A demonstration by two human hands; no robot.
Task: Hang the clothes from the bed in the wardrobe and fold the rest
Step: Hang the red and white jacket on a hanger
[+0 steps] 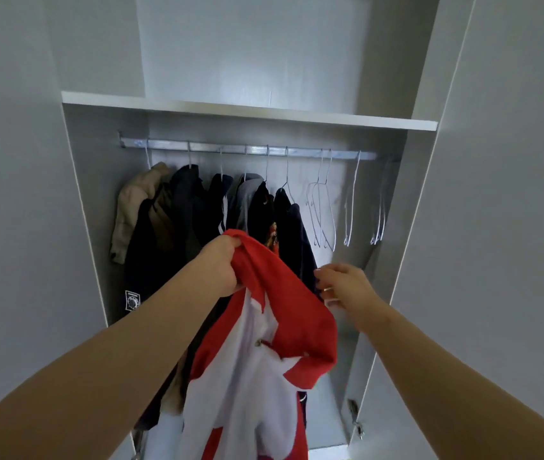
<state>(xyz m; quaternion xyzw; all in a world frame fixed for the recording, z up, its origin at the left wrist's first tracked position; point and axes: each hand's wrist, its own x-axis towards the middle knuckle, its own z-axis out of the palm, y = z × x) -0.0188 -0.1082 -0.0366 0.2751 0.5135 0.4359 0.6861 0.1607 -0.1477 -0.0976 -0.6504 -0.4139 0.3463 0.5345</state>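
Left hand (pixel 220 267) is clenched round a bunched upper edge of a red and white fabric garment (pixel 283 313), holding it high so that the rest hangs free below instead of dragging. At its 3 o'clock the right hand (pixel 347 287) holds nothing. Its fingers are loose and spread, slightly blurred, and reach into the grey wardrobe (pixel 98 210). It hovers just beside the hem of a dark navy hung garment (pixel 293 234), though I cannot tell whether it touches the cloth. Empty white wire hangers (pixel 322 207) dangle at 12 o'clock from that hand, with more at its 1 o'clock. My guess is that the free hand is there to fetch one while the other keeps the garment ready. All the hangers hook over a silver metal rail (pixel 230 149). From 9 to 11 o'clock of the left hand the rail is packed with a beige jacket (pixel 134 207) and several dark pieces, so the open space is on the right. A white shelf board (pixel 250 111) runs above the rail. The garment in hand is not yet on a hanger, and the bed is out of sight.
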